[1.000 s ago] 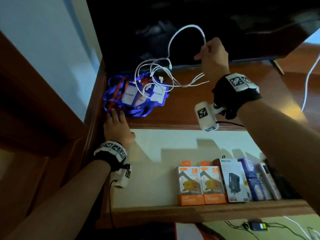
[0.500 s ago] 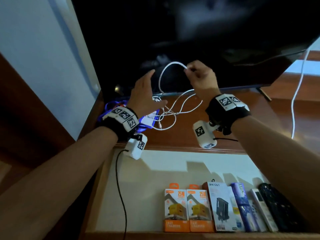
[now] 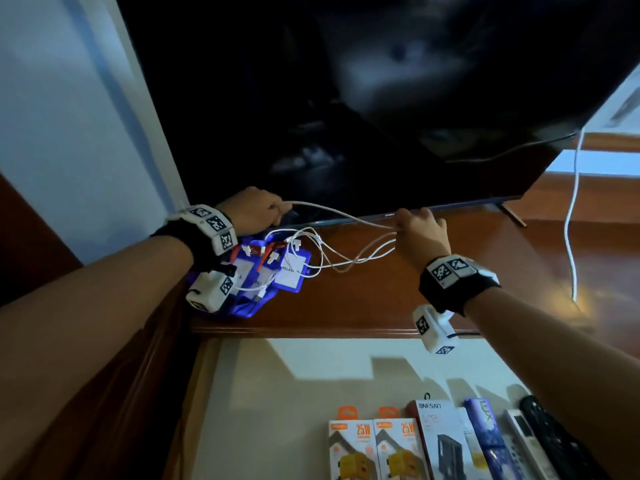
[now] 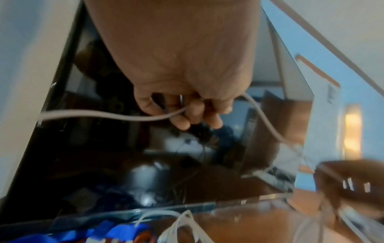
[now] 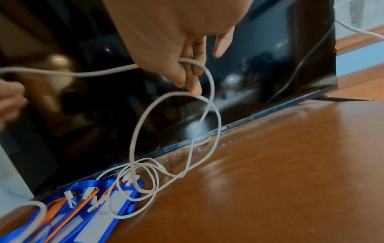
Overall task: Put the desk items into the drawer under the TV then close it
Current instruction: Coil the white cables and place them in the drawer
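A tangle of white cables (image 3: 332, 252) (image 5: 172, 148) hangs over the wooden desk top (image 3: 381, 299) below the TV. My left hand (image 3: 258, 211) (image 4: 187, 111) grips one strand of it, fingers curled round the cord. My right hand (image 3: 417, 225) (image 5: 190, 77) pinches the same cable further along, so a length stretches between the two hands. Loops dangle down onto a pile of blue lanyards with white name badges (image 3: 273, 275) (image 5: 97, 212) at the desk's left end. The open drawer (image 3: 277, 375) lies below the desk edge.
In the drawer's near part stand two orange charger boxes (image 3: 377, 448), a white and a purple box (image 3: 446, 441), and remote controls (image 3: 550, 441). The dark TV screen (image 3: 381, 98) looms right behind my hands. Another white cord (image 3: 573, 216) hangs at the right.
My left hand rose from the desk edge by the lanyards and took hold of the cable. Both hands then moved apart and lower, drawing a strand taut between them.
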A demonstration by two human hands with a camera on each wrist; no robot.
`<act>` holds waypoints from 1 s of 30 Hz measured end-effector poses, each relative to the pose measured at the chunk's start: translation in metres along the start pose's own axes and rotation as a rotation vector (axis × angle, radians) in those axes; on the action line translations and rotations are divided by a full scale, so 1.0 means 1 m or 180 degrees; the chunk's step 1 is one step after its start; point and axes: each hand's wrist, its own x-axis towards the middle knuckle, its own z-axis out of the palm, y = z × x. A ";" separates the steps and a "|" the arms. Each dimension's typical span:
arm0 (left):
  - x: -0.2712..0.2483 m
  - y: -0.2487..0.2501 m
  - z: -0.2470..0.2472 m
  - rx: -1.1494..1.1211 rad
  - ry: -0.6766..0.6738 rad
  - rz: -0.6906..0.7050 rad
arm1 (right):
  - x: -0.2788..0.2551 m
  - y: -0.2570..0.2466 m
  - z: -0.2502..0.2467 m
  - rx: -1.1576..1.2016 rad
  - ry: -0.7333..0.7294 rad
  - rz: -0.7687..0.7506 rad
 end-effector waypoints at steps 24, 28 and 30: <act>0.005 0.019 -0.042 -0.2534 0.1024 -0.0486 | 0.100 -0.024 -0.101 0.3154 0.1043 0.0354; 0.005 0.010 -0.040 -0.2343 0.1408 -0.0554 | 0.080 -0.017 -0.106 0.2164 0.2070 -0.0312; 0.002 0.003 -0.043 -0.2559 0.1831 -0.0954 | 0.069 -0.003 -0.084 0.1690 0.2042 -0.0215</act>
